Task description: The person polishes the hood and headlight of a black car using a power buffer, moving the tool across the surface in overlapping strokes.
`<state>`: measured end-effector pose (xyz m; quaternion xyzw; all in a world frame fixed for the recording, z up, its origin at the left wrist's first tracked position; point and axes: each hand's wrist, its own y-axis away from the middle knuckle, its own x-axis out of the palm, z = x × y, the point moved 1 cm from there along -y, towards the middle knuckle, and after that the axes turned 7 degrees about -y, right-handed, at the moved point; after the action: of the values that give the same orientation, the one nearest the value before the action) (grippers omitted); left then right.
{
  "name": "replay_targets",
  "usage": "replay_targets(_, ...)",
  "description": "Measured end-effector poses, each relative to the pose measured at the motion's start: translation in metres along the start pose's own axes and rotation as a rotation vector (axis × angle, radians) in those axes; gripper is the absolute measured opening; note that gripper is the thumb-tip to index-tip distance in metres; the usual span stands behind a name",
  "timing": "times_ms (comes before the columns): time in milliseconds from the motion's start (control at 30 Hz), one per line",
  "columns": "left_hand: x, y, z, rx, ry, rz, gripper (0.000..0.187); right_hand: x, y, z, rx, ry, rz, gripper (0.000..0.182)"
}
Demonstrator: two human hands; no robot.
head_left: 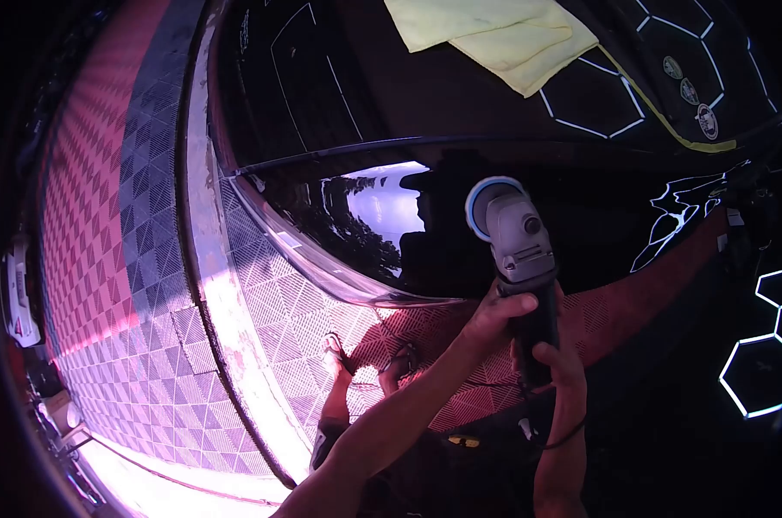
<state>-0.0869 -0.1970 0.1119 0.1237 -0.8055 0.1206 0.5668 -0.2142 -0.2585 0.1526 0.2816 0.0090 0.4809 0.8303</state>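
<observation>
A polisher (524, 241) with a grey head and a long black body is held in both my hands. Its round, blue-edged pad (472, 207) lies at the surface of the glossy black car panel (443, 250). My left hand (497, 318) wraps the body just behind the head, thumb across the top. Farther back, my right hand (560, 361) closes round the rear of the black body, thumb on its left side. A dark cord (572, 436) loops beneath the right wrist.
Yellow cloths (516, 43) are spread over the car's upper surface, near several round stickers (689, 91). Hexagonal lights reflect in the dark paint. Below the panel runs a ribbed tile floor (278, 293), crossed at left by a pale strip (235, 345). A white car (19, 289) stands far left.
</observation>
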Motion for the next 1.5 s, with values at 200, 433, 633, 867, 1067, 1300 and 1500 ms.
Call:
replay_targets(200,0.009,-0.002,0.006,-0.107,-0.138,-0.037,0.06,0.003,0.011,-0.006,-0.052,-0.089,-0.041,0.075)
replay_targets(433,-0.008,0.038,-0.04,0.042,0.031,-0.163,0.061,0.036,-0.014,-0.026,0.105,0.057,0.035,0.073)
replay_targets(633,-0.014,0.043,-0.049,0.054,-0.036,-0.118,0.061,0.057,-0.011,-0.034,0.026,0.097,-0.019,0.071)
replay_targets(867,0.001,0.016,-0.004,-0.284,-0.148,-0.082,0.054,0.033,0.022,-0.042,-0.105,-0.302,-0.084,0.073)
replay_targets(1067,-0.016,0.061,0.009,-0.377,-0.161,-0.1,0.061,0.037,0.05,-0.091,-0.01,-0.358,-0.079,0.075)
replay_targets(1300,-0.058,0.134,-0.034,-0.174,-0.029,-0.085,0.076,0.095,0.035,-0.139,-0.058,-0.02,-0.098,0.08)
replay_targets(1500,-0.058,0.114,-0.021,-0.474,-0.196,-0.099,0.073,0.093,0.035,-0.159,-0.084,-0.526,-0.09,0.081)
